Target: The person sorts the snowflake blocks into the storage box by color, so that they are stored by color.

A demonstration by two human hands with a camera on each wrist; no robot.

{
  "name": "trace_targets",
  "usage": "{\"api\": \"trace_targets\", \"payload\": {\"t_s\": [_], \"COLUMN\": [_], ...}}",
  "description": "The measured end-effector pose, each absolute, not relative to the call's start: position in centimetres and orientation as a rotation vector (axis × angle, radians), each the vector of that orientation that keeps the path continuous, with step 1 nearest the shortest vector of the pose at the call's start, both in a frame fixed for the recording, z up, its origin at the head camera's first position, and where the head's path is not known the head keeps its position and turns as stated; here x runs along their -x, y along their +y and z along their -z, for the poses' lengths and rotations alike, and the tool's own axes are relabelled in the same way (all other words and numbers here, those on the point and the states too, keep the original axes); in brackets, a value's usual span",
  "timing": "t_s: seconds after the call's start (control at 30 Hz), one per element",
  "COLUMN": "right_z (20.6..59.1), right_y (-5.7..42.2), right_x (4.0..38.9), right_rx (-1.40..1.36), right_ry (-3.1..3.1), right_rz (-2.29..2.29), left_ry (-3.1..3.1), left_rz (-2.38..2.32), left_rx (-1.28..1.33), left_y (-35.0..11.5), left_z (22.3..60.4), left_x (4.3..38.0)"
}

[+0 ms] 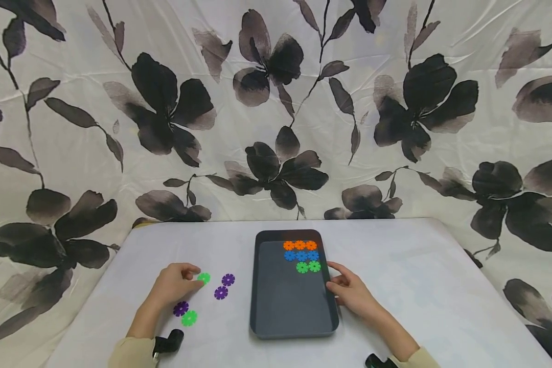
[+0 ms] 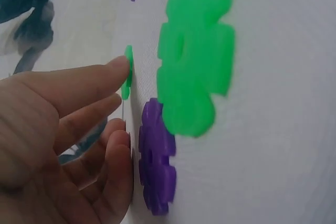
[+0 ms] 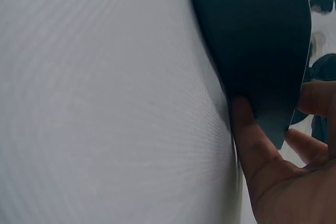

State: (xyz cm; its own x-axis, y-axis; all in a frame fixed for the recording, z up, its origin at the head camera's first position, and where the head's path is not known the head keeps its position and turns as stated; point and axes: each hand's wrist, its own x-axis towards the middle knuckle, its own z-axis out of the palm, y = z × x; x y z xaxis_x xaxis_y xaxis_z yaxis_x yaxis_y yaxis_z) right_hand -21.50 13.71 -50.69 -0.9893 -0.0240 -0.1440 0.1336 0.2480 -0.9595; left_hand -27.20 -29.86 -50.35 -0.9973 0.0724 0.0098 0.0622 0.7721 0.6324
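Note:
My left hand [image 1: 175, 284] is at the table's left, thumb and forefinger at the edges of a green flower-shaped disc [image 1: 204, 278], pinching it. In the left wrist view the green disc [image 2: 127, 72] shows beyond the thumb tip, partly hidden. Nearer that camera lie another green disc [image 2: 194, 51] and a purple disc [image 2: 157, 161]. At the right side of a dark grey tray [image 1: 294, 312], my right hand [image 1: 353, 292] grips the rim. The right wrist view has its fingers against the tray's outer wall [image 3: 252, 35]. Inside the tray are orange [image 1: 300, 245], blue [image 1: 301, 255] and green discs [image 1: 308, 267] in rows.
Two purple discs [image 1: 224, 286] lie between the left hand and the tray. Below the left hand, a purple disc [image 1: 181, 308] sits beside a green one [image 1: 189, 318]. A white cloth covers the table [image 1: 395, 266], and a floral curtain [image 1: 276, 117] hangs behind it.

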Motion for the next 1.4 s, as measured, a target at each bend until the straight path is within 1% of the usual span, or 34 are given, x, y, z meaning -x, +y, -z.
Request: {"api": "trace_targets", "payload": {"t_s": [0.27,0.77,1.1,1.4], "right_z": [50.3,50.2,50.3,50.2], "right_y": [13.5,13.4,13.6,13.7], "right_x": [21.6,21.7,21.6,21.4], "right_rx": [-0.092,-0.084,-0.07,-0.083], "right_ry": [2.398,2.406,2.396,2.407], "right_rz": [1.838,1.823,1.833,1.829], "left_ry": [2.915,2.884,2.678,2.593], "left_rz": [-1.058,-1.183,-1.567,-1.675], "left_rx": [-0.143,-0.088,0.069,0.04], "left_y": [-29.8,-29.1,-27.7,-25.9], "left_z": [50.2,50.2,50.1,49.2], "left_x": [27.0,27.5,27.9,28.2]}}
